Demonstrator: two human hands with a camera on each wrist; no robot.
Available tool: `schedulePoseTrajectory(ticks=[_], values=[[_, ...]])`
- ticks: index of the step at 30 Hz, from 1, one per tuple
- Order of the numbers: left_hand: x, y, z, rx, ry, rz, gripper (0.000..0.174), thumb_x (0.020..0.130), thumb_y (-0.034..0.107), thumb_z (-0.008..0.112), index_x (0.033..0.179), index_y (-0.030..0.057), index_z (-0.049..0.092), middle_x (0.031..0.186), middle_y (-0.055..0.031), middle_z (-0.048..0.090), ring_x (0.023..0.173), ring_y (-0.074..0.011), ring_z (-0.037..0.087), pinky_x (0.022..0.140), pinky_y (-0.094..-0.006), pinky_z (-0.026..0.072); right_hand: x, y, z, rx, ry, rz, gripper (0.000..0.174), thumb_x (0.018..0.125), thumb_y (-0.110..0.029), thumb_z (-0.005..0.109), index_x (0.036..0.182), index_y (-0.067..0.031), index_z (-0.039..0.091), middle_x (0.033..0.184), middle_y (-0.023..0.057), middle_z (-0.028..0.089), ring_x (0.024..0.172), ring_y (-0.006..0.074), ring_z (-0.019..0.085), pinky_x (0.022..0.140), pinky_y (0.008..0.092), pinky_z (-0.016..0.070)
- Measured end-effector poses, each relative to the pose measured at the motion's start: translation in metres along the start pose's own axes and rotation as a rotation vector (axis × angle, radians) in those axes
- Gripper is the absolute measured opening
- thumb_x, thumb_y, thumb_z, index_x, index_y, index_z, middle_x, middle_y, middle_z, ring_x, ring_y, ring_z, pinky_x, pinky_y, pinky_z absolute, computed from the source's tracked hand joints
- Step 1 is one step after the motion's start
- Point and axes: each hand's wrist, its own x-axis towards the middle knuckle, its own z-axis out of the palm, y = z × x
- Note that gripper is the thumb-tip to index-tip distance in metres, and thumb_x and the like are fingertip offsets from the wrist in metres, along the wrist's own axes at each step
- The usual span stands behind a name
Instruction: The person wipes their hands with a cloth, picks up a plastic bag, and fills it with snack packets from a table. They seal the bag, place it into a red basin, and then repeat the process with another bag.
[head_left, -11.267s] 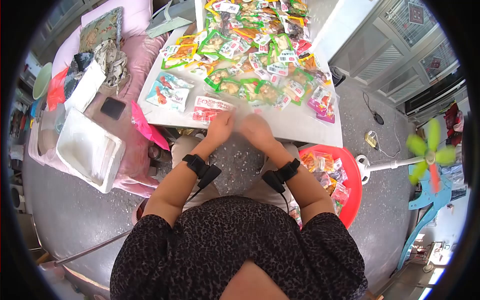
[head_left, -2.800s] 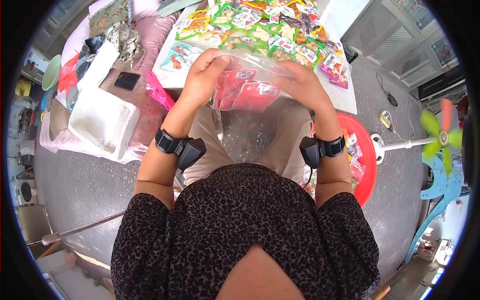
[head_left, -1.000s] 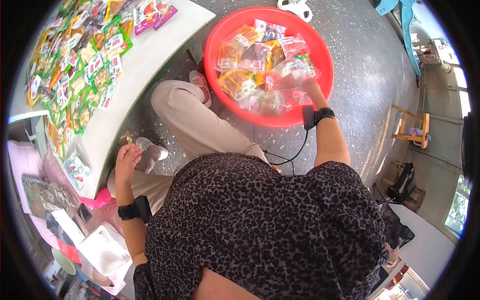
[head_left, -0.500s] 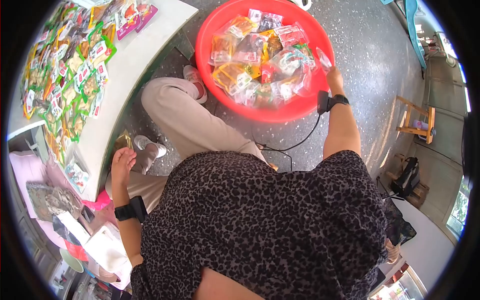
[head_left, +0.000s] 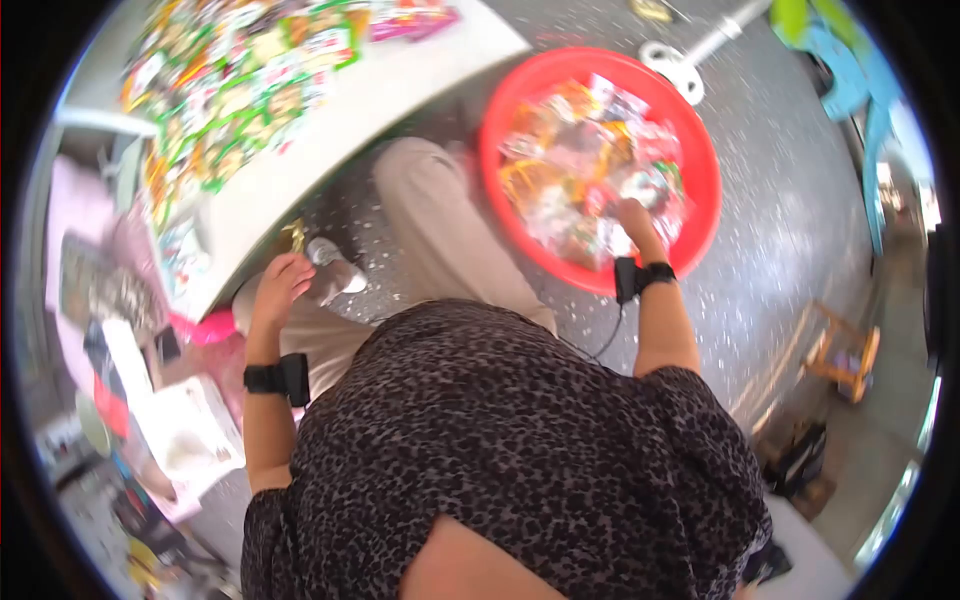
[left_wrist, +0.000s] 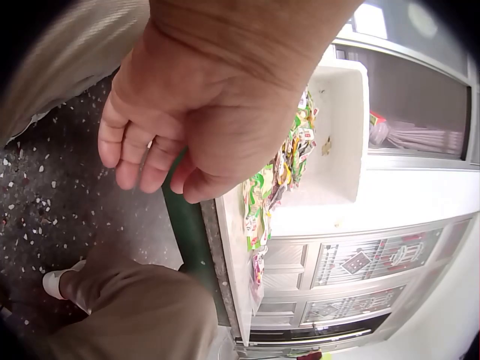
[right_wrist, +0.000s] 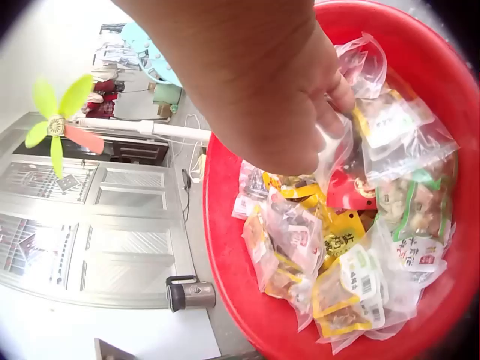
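Note:
My right hand (head_left: pixel 632 218) reaches into a red plastic basin (head_left: pixel 703 225) of sealed food packets (head_left: pixel 545 185). In the right wrist view its curled fingers pinch a clear plastic bag (right_wrist: pixel 335 154), over a red packet (right_wrist: pixel 351 191). Around it lie a yellow-edged packet (right_wrist: pixel 347 300), a green-edged packet (right_wrist: pixel 416 206) and several others in clear plastic; the hand hides part of the pile. My left hand (head_left: pixel 280 285) hangs beside the table edge with loosely bent fingers and holds nothing. In the left wrist view its palm side shows.
A white table (head_left: pixel 350 135) carries a spread of colourful food packets (head_left: pixel 270 90). A white foam box (head_left: pixel 195 430) stands at lower left. Beyond the basin is a fan's white base (head_left: pixel 672 72). A wooden stool (head_left: pixel 840 355) stands at right. The head view is blurred.
The clear bag with red packets, earlier held in both hands at the table, is out of them. My right hand went to the basin, lifted a small clear packet at the rim, and is back inside.

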Motion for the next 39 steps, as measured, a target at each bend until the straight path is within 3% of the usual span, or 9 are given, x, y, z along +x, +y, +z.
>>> schedulePoseTrajectory(ticks=[1,9,12,15,22,24,30,34,39], values=[[-0.002,-0.001,-0.006,-0.005,-0.007,0.021,0.021,0.078,0.019,0.050,0.095,0.0061,0.048,0.087,-0.0031,0.054,0.081,-0.0123,0.053,0.069,-0.0228,0.0414,0.004,-0.034,-0.025,0.321,0.035,0.074,0.021,0.068,-0.015,0.049,0.080,0.0004,0.056,0.077,0.0160,0.058,0.075,0.0280,0.056,0.064,0.0341,0.0438],[-0.022,-0.027,-0.062,-0.115,0.106,0.162,0.021,0.077,0.021,0.052,0.092,0.0064,0.049,0.086,-0.0014,0.052,0.080,-0.0099,0.050,0.069,-0.0222,0.0405,0.046,-0.264,-0.085,0.660,-0.066,-0.447,0.021,0.075,-0.010,0.049,0.092,0.0010,0.051,0.089,0.0089,0.054,0.084,0.0164,0.051,0.074,0.0266,0.0395],[-0.039,-0.032,-0.076,-0.115,0.225,0.250,0.022,0.076,0.020,0.052,0.091,0.0047,0.050,0.081,-0.0013,0.052,0.075,-0.0088,0.049,0.065,-0.0212,0.0399,0.033,-0.343,-0.083,0.804,-0.075,-0.562,0.025,0.076,-0.012,0.050,0.097,0.0030,0.049,0.094,0.0099,0.053,0.088,0.0167,0.049,0.077,0.0263,0.0381],[-0.056,-0.036,-0.092,-0.125,0.347,0.334,0.021,0.075,0.017,0.051,0.091,0.0029,0.050,0.077,-0.0017,0.052,0.071,-0.0085,0.048,0.063,-0.0214,0.0397,0.009,-0.399,-0.090,0.578,0.086,-0.692,0.028,0.075,-0.011,0.052,0.099,0.0037,0.047,0.098,0.0168,0.051,0.094,0.0273,0.048,0.081,0.0321,0.0370],[-0.122,-0.056,-0.146,-0.255,0.778,0.402,0.019,0.076,0.016,0.050,0.091,0.0048,0.053,0.071,-0.0027,0.053,0.066,-0.0096,0.049,0.059,-0.0233,0.0417,0.004,-0.424,-0.057,0.217,0.359,-1.082,0.027,0.070,-0.008,0.054,0.094,0.0027,0.048,0.101,0.0169,0.049,0.103,0.0342,0.040,0.087,0.0414,0.0316],[-0.132,-0.081,-0.176,0.167,1.237,0.511,0.017,0.074,0.014,0.050,0.086,0.0042,0.055,0.073,-0.0092,0.056,0.066,-0.0168,0.054,0.060,-0.0291,0.0430,0.005,-0.424,-0.055,0.206,0.379,-1.101,0.027,0.070,-0.008,0.054,0.094,0.0028,0.049,0.101,0.0166,0.049,0.104,0.0339,0.040,0.087,0.0412,0.0312],[-0.172,-0.141,-0.276,0.596,1.724,0.145,0.031,0.070,0.017,0.049,0.096,0.0000,0.051,0.097,-0.0189,0.052,0.094,-0.0316,0.047,0.081,-0.0363,0.0370,0.005,-0.423,-0.055,0.203,0.363,-1.106,0.026,0.069,-0.005,0.053,0.092,0.0026,0.049,0.102,0.0168,0.048,0.105,0.0339,0.037,0.089,0.0407,0.0290],[-0.175,-0.192,-0.331,0.539,1.607,-0.196,0.040,0.072,0.019,0.045,0.107,-0.0008,0.045,0.101,-0.0211,0.050,0.098,-0.0335,0.045,0.086,-0.0361,0.0348,0.003,-0.422,-0.056,0.214,0.342,-1.090,0.025,0.068,-0.004,0.052,0.092,0.0026,0.049,0.104,0.0167,0.046,0.107,0.0340,0.036,0.091,0.0404,0.0277],[-0.179,-0.199,-0.341,0.528,1.360,-0.330,0.038,0.072,0.022,0.043,0.106,0.0045,0.047,0.103,-0.0183,0.051,0.094,-0.0332,0.048,0.082,-0.0364,0.0379,0.003,-0.421,-0.057,0.192,0.331,-1.085,0.025,0.068,-0.004,0.052,0.091,0.0022,0.049,0.106,0.0166,0.045,0.107,0.0340,0.035,0.091,0.0405,0.0272]])
